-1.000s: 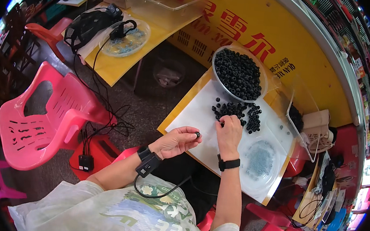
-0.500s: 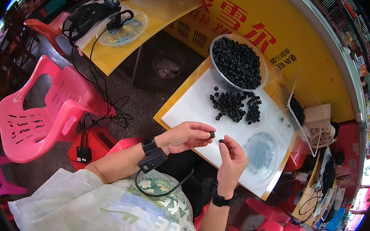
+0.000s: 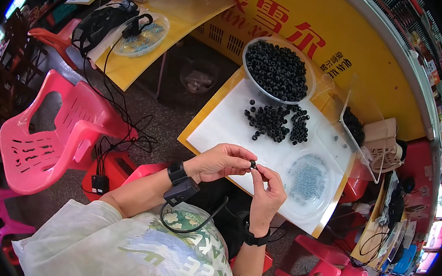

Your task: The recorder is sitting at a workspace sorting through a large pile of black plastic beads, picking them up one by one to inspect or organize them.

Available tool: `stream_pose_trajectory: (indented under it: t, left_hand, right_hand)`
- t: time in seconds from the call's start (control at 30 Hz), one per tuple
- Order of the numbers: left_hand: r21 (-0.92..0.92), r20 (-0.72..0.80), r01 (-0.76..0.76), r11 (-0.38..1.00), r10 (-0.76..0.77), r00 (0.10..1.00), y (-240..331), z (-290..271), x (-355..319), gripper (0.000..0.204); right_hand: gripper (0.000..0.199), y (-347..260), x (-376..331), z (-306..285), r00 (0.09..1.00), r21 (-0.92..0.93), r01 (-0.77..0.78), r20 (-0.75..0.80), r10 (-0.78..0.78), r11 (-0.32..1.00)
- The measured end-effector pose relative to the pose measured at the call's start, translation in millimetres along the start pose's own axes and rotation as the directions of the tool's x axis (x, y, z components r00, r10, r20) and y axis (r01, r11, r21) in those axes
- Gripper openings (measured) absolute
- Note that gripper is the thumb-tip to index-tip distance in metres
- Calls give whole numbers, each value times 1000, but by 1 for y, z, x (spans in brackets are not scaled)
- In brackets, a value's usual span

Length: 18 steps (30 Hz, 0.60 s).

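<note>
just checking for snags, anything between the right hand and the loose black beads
Nothing visible: only white tabletop lies between the right hand and the loose beads. The left hand and clear dish are off to the sides.

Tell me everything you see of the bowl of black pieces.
The bowl is round, clear, plastic-looking, heaped with small black pieces. It sits upright at the far end of the white tabletop, near the yellow wall, a loose pile by its near side. Neither left hand nor right hand touches it.
</note>
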<state>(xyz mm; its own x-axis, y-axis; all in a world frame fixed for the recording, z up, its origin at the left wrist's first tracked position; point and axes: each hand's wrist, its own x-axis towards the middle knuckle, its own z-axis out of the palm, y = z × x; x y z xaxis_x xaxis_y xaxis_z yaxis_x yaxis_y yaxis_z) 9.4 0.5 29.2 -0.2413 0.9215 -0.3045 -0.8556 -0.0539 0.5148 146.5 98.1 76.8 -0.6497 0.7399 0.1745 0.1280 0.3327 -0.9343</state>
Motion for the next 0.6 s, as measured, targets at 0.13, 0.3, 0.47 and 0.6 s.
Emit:
stream_pose_trajectory:
  t: [0.13, 0.3, 0.47, 0.6]
  left_hand:
    - [-2, 0, 28, 1000, -28, 1000, 1, 1, -1, 26]
    - [-15, 41, 50, 999, -49, 998, -3, -6, 2, 28]
    - [25, 73, 59, 998, -60, 995, 0, -7, 1, 29]
    - [61, 196, 86, 994, -96, 976, 7, -12, 2, 40]
  right_hand:
    - [15, 4, -2, 1, 1000, -5, 29, 10, -29, 1000]
    - [15, 6, -5, 3, 999, -31, 48, 13, -48, 998]
    - [14, 8, -9, 4, 999, 17, 3, 43, -4, 1000]
    - [23, 7, -5, 1, 996, 39, -52, 69, 50, 998]
